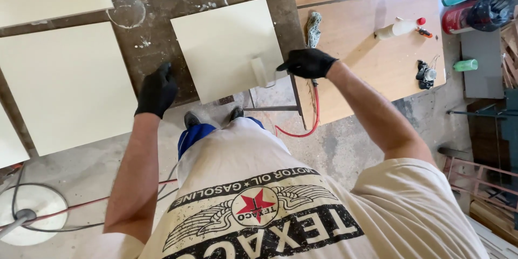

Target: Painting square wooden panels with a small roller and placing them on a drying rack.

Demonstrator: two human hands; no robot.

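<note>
At the far left, two large cream panels (65,81) lie flat on the dark, paint-spattered surface (156,0), one running off the top-left corner, the other along the left edge. Below them on the floor a white round base (32,210) sits with cables crossing it.

The left hand (157,90), in a black glove, rests on the surface's near edge in the gap between the large panel and the square cream panel (226,43); its fingers are loosely curled downward and grasp nothing.

The square panel lies flat near the middle of the surface, turned slightly so its near corner hangs towards the near edge. On its lower right part sits a small paint roller (259,71), its cream sleeve lying with the long axis running roughly away from the person, tilted a little left at the far end. Its handle leads right, into the right hand (307,62), also black-gloved, whose fingers are clenched round the handle just beside the panel's right edge.

Further right a wooden board (372,59) carries a rag-like brush (313,28) at its left edge, a white squeeze bottle (398,27) with a red cap, and a dark small tool (426,73). A red hose (314,113) hangs below.
</note>
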